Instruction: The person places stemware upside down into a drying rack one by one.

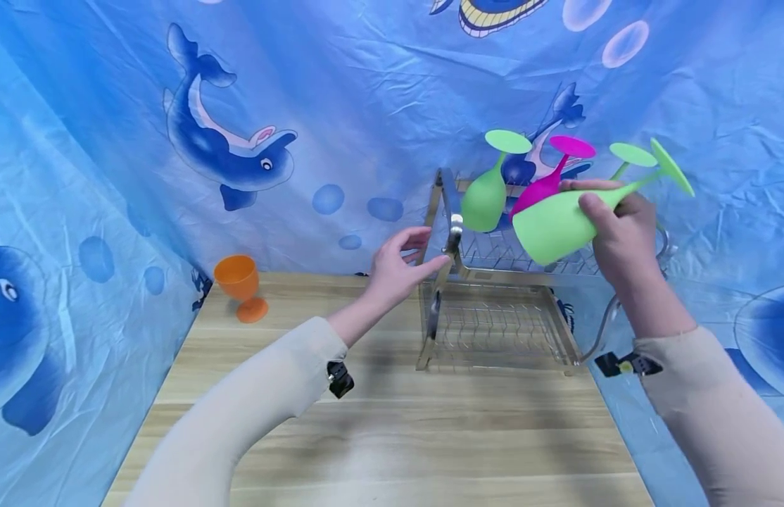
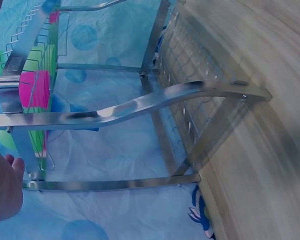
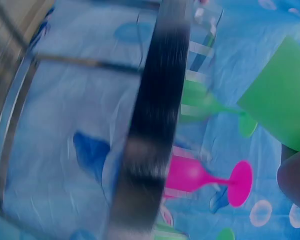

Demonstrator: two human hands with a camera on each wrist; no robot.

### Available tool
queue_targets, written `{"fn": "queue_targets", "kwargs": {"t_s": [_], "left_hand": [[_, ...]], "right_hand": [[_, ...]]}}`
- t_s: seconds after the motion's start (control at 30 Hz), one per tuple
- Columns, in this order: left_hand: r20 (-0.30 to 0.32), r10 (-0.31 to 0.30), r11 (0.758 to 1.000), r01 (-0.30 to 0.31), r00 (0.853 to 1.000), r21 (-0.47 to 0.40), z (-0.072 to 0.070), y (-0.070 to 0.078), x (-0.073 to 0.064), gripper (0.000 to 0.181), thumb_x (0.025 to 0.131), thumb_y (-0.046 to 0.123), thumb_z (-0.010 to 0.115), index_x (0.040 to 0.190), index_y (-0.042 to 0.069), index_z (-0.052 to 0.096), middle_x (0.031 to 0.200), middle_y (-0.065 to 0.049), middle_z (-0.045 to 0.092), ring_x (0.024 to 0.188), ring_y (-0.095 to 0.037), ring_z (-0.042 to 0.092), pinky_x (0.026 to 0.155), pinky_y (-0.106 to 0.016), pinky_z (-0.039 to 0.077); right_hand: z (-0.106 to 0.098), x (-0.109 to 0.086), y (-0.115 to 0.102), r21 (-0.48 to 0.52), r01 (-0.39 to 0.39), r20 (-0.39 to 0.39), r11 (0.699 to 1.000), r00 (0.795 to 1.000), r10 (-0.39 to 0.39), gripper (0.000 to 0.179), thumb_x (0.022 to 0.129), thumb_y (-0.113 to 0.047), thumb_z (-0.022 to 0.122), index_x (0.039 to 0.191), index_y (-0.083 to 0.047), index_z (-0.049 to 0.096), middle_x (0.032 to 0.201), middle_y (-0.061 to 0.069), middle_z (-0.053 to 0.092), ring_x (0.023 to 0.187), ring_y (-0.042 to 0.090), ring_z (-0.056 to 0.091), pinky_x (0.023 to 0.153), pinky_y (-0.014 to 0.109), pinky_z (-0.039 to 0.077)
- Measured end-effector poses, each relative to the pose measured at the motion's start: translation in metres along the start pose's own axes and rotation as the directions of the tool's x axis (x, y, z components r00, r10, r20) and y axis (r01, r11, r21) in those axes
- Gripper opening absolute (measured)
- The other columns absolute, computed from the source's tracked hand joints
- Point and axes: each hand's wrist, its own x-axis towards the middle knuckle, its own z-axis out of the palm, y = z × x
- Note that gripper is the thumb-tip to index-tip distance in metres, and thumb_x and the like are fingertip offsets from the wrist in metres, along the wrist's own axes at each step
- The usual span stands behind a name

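My right hand [image 1: 626,225] grips a light green plastic goblet [image 1: 550,225] near the bottom of its bowl. The goblet is tilted, its mouth toward the lower left and its foot to the upper right, above a two-tier metal dish rack [image 1: 506,274]. Upside down on the upper tier are a green goblet [image 1: 485,197], a pink goblet [image 1: 544,184] and, partly behind my right hand, another green goblet [image 1: 633,155]. My left hand [image 1: 395,271] holds nothing, with fingers apart beside the rack's left side frame [image 2: 115,112]; whether the fingertips touch it I cannot tell.
An orange goblet [image 1: 238,280] stands upright at the table's back left. The rack's lower wire tier [image 1: 493,331] sits over the wooden tabletop [image 1: 379,422]. A blue curtain [image 1: 341,127] with dolphin prints hangs close behind the rack and along both sides.
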Motion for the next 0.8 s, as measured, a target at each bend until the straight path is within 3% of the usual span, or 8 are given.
{"fn": "queue_targets", "kwargs": {"t_s": [0.17,0.3,0.4,0.53,0.63,0.8], "left_hand": [[-0.015,-0.003,1.0,0.003,1.0,-0.001,0.011,0.005,0.012,0.055,0.091,0.034,0.089,0.138,0.013,0.068,0.13,-0.001,0.071,0.122,-0.018,0.067,0.105,-0.027,0.056],[-0.032,-0.01,0.999,0.008,0.999,-0.037,0.019,0.008,0.02,0.05,0.091,0.028,0.089,0.133,0.01,0.07,0.126,-0.006,0.074,0.118,-0.021,0.07,0.102,-0.025,0.058],[-0.055,-0.011,0.999,0.008,0.998,-0.051,0.023,0.009,0.023,0.044,0.091,0.023,0.089,0.129,0.008,0.072,0.121,-0.007,0.075,0.111,-0.019,0.072,0.097,-0.023,0.059],[-0.089,-0.01,0.999,0.005,0.996,-0.052,0.026,0.01,0.025,0.037,0.091,0.018,0.088,0.122,0.006,0.073,0.113,-0.008,0.077,0.102,-0.018,0.074,0.09,-0.022,0.061],[-0.101,-0.001,0.998,-0.004,0.995,-0.055,0.028,0.011,0.025,0.032,0.091,0.016,0.088,0.118,0.005,0.074,0.109,-0.008,0.078,0.098,-0.018,0.075,0.086,-0.023,0.062],[-0.107,0.003,0.999,-0.008,0.994,-0.053,0.032,0.012,0.027,0.027,0.092,0.014,0.087,0.114,0.004,0.075,0.106,-0.009,0.078,0.094,-0.018,0.075,0.085,-0.023,0.063]], "right_hand": [[-0.003,0.031,0.002,-0.193,-0.074,-0.016,0.978,0.997,0.072,0.03,0.096,-0.016,0.083,0.122,-0.001,0.079,0.116,0.002,0.08,0.105,0.017,0.073,0.086,0.018,0.061],[0.0,0.044,0.01,-0.287,-0.079,0.013,0.955,0.996,0.086,0.032,0.095,-0.02,0.084,0.123,-0.004,0.079,0.117,0.0,0.079,0.108,0.015,0.071,0.085,0.016,0.06],[0.005,0.047,0.019,-0.39,-0.058,0.034,0.919,0.996,0.078,0.033,0.096,-0.025,0.084,0.124,-0.008,0.08,0.114,-0.005,0.079,0.105,0.012,0.071,0.083,0.016,0.059],[0.012,0.051,0.03,-0.529,-0.02,0.063,0.848,0.996,0.063,0.035,0.096,-0.035,0.083,0.124,-0.016,0.081,0.107,-0.015,0.076,0.093,0.008,0.068,0.073,0.016,0.057],[0.015,0.052,0.037,-0.555,-0.01,0.088,0.832,0.994,0.07,0.035,0.095,-0.038,0.084,0.124,-0.017,0.081,0.104,-0.016,0.077,0.082,0.008,0.065,0.064,0.016,0.053],[0.018,0.053,0.043,-0.593,-0.003,0.125,0.805,0.988,0.096,0.04,0.095,-0.042,0.082,0.126,-0.017,0.08,0.108,-0.016,0.076,0.084,0.009,0.064,0.067,0.015,0.053]]}}
